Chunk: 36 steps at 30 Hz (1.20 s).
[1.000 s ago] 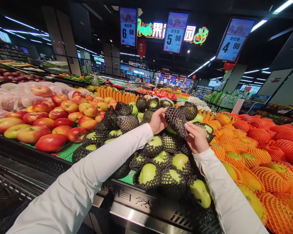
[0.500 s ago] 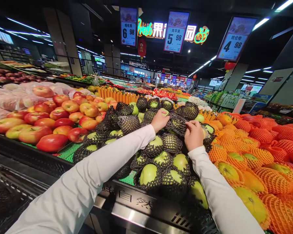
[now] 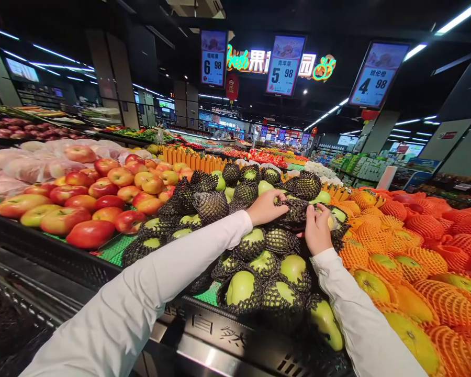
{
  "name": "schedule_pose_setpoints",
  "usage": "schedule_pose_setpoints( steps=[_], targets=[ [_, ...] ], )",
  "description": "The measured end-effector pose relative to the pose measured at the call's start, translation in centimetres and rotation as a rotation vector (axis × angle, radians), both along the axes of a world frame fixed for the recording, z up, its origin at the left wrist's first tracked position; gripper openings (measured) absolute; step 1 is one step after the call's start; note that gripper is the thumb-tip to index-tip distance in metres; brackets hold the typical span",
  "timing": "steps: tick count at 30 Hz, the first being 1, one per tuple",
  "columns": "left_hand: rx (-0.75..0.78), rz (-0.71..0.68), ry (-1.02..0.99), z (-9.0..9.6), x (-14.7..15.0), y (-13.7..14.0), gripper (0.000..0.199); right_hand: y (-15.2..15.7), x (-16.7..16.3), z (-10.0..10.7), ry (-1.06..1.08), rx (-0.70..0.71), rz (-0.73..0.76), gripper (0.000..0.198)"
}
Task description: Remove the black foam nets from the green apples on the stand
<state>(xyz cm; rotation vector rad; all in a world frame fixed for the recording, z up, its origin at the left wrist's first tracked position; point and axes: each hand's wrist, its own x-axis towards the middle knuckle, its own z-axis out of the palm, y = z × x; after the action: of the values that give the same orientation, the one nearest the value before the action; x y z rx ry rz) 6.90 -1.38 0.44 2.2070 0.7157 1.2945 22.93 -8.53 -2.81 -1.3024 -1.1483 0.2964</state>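
Note:
My left hand is closed, thumb and fingers pinching the left end of a black foam net sleeve. At the sleeve's right end, my right hand grips its edge with bent fingers. Some green shows inside the sleeve, but most of what it wraps is hidden by the mesh and my fingers. Below and around both hands lie green apples in similar black nets, piled in a black-edged tray. Behind my left hand sits a bare-topped green apple.
Red and yellow apples are heaped on the left. Oranges in orange foam nets and fruit in red nets fill the right. A metal display front runs along the near edge. Price signs hang overhead.
My left hand has moved right and down, from beside a green apple to the black net sleeve. My right hand stays at the sleeve's right end. The view has shifted slightly.

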Motion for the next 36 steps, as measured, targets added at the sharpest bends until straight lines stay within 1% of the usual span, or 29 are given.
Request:
schedule_pose_setpoints(
  steps=[2, 4, 6, 10, 12, 15, 17, 20, 22, 24, 26, 29, 31, 34, 36],
  targets=[
    [0.019, -0.014, 0.002, 0.0, -0.1, 0.2, 0.009, 0.3, 0.1, -0.2, -0.003, 0.03, 0.07, 0.06],
    [0.003, -0.037, -0.026, 0.0, -0.2, 0.4, 0.009, 0.4, 0.0, -0.4, -0.042, 0.027, 0.111, 0.054],
    [-0.029, -0.042, -0.058, 0.0, -0.2, 0.6, 0.009, 0.2, -0.3, -0.3, -0.045, 0.026, 0.143, 0.05],
    [-0.112, -0.001, -0.07, 0.0, -0.2, 0.5, 0.014, -0.5, -1.0, 0.2, 0.027, 0.048, 0.227, 0.048],
    [-0.155, 0.024, -0.066, 0.1, -0.2, 0.3, 0.018, -0.7, -1.2, 0.4, 0.04, 0.092, 0.225, 0.047],
    [-0.23, 0.06, -0.063, 0.2, -0.3, 0.1, 0.019, -0.8, -1.2, 0.6, 0.056, 0.202, 0.16, 0.042],
    [-0.264, 0.0, -0.046, 0.2, -0.3, 0.0, 0.022, -0.7, -1.1, 0.7, 0.142, 0.242, 0.135, 0.041],
    [-0.304, -0.172, -0.014, 0.1, -0.4, 0.1, 0.029, -0.6, -1.0, 0.9, 0.398, 0.198, 0.159, 0.041],
    [-0.293, -0.217, -0.005, 0.0, -0.4, 0.2, 0.028, -0.7, -1.0, 1.1, 0.563, 0.16, 0.186, 0.038],
    [-0.233, -0.208, 0.009, 0.0, -0.4, 0.1, 0.026, -0.9, -1.1, 1.4, 0.683, 0.153, 0.23, 0.032],
    [-0.162, -0.19, 0.036, 0.0, -0.4, 0.0, 0.026, -1.2, -1.1, 1.8, 0.752, 0.162, 0.285, 0.028],
    [-0.096, -0.177, 0.058, 0.0, -0.4, -0.3, 0.027, -1.8, -0.9, 2.5, 0.808, 0.159, 0.356, 0.025],
    [-0.08, -0.199, 0.057, -0.1, -0.5, -0.3, 0.028, -2.3, -0.5, 2.9, 0.834, 0.131, 0.413, 0.026],
    [-0.077, -0.255, 0.052, -0.2, -0.6, -0.2, 0.03, -2.8, -0.1, 3.5, 0.845, 0.113, 0.476, 0.03],
    [-0.105, -0.281, 0.028, -0.3, -0.6, -0.1, 0.031, -2.8, 0.1, 3.7, 0.843, 0.133, 0.469, 0.03]
  ],
)
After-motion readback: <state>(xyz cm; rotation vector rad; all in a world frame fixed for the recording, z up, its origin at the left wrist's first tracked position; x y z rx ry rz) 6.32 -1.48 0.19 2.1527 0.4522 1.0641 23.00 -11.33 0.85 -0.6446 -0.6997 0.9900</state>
